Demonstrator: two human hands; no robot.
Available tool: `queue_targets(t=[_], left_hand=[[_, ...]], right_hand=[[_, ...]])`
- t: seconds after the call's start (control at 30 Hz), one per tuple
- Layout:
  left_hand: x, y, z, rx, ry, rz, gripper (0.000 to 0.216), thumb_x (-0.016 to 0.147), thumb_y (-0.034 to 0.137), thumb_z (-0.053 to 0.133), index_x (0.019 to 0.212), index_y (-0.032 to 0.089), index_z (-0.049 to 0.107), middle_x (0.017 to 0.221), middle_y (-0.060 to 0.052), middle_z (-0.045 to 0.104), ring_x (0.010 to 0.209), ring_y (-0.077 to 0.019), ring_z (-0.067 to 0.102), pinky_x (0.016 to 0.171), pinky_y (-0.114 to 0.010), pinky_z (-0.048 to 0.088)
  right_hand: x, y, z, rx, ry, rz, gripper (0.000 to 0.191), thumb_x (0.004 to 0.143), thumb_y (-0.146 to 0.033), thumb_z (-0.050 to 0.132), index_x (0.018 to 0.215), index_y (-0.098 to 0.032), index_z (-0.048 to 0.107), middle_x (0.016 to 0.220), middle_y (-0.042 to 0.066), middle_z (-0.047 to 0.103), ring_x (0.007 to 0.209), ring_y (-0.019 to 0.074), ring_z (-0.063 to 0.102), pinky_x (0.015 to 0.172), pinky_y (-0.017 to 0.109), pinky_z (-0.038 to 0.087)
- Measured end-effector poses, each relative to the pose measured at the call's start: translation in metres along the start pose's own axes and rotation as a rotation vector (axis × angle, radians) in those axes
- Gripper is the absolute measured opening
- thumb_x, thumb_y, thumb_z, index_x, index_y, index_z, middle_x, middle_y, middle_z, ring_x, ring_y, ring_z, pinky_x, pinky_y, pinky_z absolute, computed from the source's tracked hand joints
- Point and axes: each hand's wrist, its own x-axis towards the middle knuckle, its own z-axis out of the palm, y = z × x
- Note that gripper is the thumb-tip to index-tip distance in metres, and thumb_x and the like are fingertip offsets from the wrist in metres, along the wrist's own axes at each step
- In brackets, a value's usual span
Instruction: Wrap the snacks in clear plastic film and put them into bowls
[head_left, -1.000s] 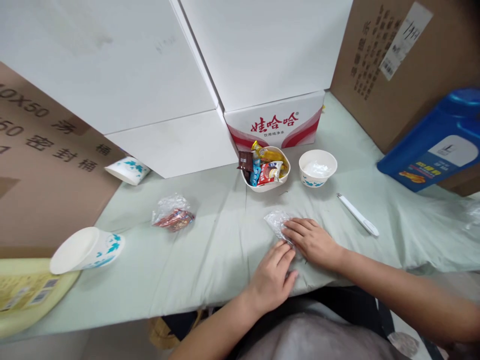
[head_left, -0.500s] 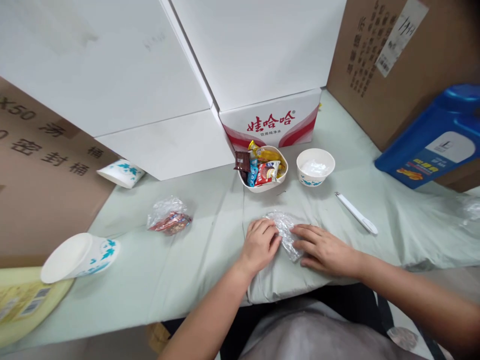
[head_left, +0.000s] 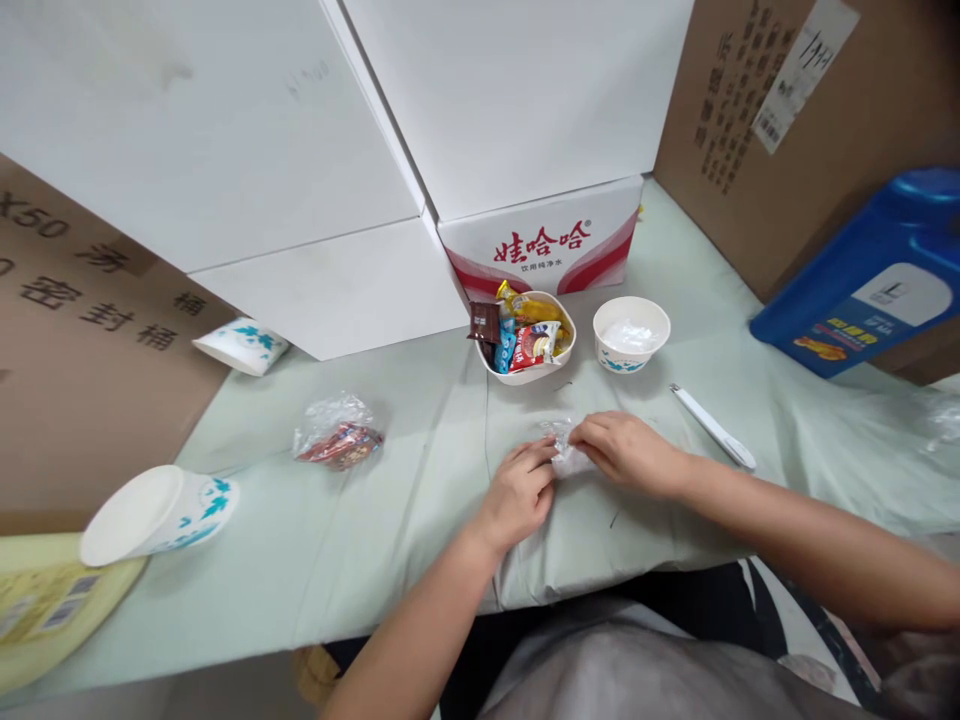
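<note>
A crumpled clear plastic bag [head_left: 568, 458] lies on the cloth-covered table between my two hands, largely covered by them. My left hand [head_left: 519, 492] presses its bunched fingers on the bag's left edge. From the right, my right hand [head_left: 630, 450] pinches the bag's upper side, fingertips bent down into the plastic. Just behind stands a white bowl of wrapped snacks [head_left: 525, 376], with red, blue, brown and yellow packets. Beside it is a paper bowl [head_left: 630, 365] with clear plastic inside. A white utility knife [head_left: 712, 428] lies to the right of my right hand.
At left are a clear bag with red packets [head_left: 341, 440], a tipped paper bowl [head_left: 199, 515] and another paper bowl [head_left: 251, 345] on its side. White boxes [head_left: 540, 240] wall the back. A blue bottle [head_left: 862, 290] leans by a carton [head_left: 735, 130] at right.
My right hand has moved up and slightly left, folding the bag's near part upward, so it looks smaller. Its fingers went from spread to pinching. My left hand has barely moved.
</note>
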Motion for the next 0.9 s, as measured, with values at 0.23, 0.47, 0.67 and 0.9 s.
queue_targets(t=[0.23,0.47,0.67,0.9], left_hand=[[0.001,-0.001,-0.003,-0.048,0.011,-0.054,0.028,0.085,0.005,0.049,0.104,0.018,0.065,0.109,-0.009,0.07,0.115,-0.0234,0.061,0.098,-0.044,0.052],[0.0,0.007,-0.007,0.018,0.171,-0.111,0.029,0.088,0.009,0.047,0.113,0.019,0.059,0.113,-0.011,0.063,0.111,-0.0215,0.06,0.094,-0.039,0.052],[0.004,0.009,-0.006,0.147,-0.105,-0.053,0.03,0.089,0.019,0.053,0.118,0.021,0.061,0.128,-0.011,0.061,0.133,-0.0289,0.045,0.105,-0.049,0.038],[0.006,0.01,-0.004,0.125,-0.147,-0.148,0.029,0.09,0.018,0.053,0.117,0.02,0.061,0.129,-0.011,0.062,0.132,-0.0269,0.048,0.106,-0.05,0.035]], right_hand=[[0.032,0.021,0.03,-0.252,-0.081,0.189,0.022,0.098,-0.023,0.044,0.1,-0.016,0.064,0.093,0.009,0.067,0.079,0.0188,0.062,0.069,0.029,0.038],[0.031,0.02,0.038,-0.285,-0.051,0.212,0.025,0.099,-0.024,0.04,0.097,-0.015,0.064,0.09,0.009,0.065,0.08,0.0197,0.061,0.069,0.031,0.036],[0.031,0.023,0.038,-0.265,-0.044,0.185,0.02,0.097,-0.024,0.047,0.095,-0.015,0.064,0.089,0.01,0.064,0.078,0.0194,0.06,0.069,0.03,0.037],[0.023,0.037,0.021,-0.189,0.195,0.16,0.018,0.094,-0.019,0.048,0.095,-0.015,0.066,0.091,0.012,0.065,0.089,0.023,0.057,0.08,0.034,0.044]])
